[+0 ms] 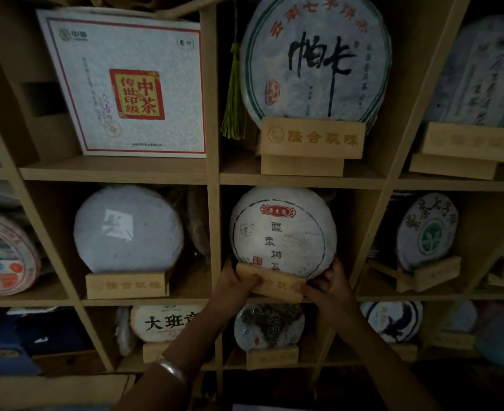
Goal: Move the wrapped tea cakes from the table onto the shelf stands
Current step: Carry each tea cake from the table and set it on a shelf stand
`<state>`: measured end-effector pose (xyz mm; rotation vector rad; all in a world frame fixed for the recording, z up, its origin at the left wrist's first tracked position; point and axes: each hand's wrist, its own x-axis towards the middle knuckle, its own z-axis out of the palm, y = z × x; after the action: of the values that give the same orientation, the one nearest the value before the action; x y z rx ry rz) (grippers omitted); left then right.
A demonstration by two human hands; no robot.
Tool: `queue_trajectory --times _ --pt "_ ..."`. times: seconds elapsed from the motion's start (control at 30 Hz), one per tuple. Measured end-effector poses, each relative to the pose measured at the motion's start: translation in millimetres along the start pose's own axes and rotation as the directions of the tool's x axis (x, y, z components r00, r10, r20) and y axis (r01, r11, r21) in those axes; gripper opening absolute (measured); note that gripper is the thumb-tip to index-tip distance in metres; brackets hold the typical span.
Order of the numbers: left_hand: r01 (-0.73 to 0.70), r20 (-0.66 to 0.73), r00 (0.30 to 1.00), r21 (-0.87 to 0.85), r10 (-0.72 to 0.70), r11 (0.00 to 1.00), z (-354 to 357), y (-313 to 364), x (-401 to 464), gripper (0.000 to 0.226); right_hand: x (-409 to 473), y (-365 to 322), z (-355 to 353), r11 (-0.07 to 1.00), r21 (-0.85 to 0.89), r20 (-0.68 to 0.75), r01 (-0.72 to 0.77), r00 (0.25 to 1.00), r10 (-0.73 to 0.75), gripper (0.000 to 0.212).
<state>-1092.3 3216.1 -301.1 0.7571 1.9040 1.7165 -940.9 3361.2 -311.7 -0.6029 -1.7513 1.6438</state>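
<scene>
both the left hand (235, 282) and the right hand (327, 284) grip the ends of a tilted wooden stand (271, 283) between them, the wrapped tea cake (281, 231) seated just above, so levelling it seems next.

Pale tan wood for the shelf (212, 173), same tan for the stand (270, 284) with faint gold characters. White wrapper on the centre cake (283, 232), with a red cartouche, black characters and a dashed blue ring. Above it, white top cake (316, 60) with bold black brushwork, red characters, green rim lines (olive-green tassel (233, 93) beside). White box (126, 84) bordered in red, a red-and-yellow square label in the middle. Plain greyish-white left cake (128, 229). Green emblem and red characters on the right cake (427, 231). Silver bangle (172, 370).
</scene>
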Motion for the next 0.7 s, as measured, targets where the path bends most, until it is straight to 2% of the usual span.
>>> queue_trajectory --times 0.17,0.4,0.6,0.7 --pt "0.038 -0.038 0.999 0.015 -0.038 0.999 3 -3 -6 0.057 0 7 0 1.0 -0.019 -0.014 0.013 1.0 -0.014 0.074" --pt "0.046 -0.067 0.997 0.001 -0.046 0.999 4 3 -13 0.065 -2 11 1 0.996 -0.074 -0.019 0.045 0.999 -0.047 0.076" --pt "0.021 -0.093 0.996 0.119 -0.01 0.993 6 5 -19 0.068 -4 8 3 0.993 -0.108 -0.001 0.048 0.999 -0.049 0.075" --pt "-0.035 -0.067 0.997 0.193 0.049 0.981 2 2 -25 0.064 -6 8 -2 0.992 -0.126 -0.007 0.018 1.0 -0.019 0.075"
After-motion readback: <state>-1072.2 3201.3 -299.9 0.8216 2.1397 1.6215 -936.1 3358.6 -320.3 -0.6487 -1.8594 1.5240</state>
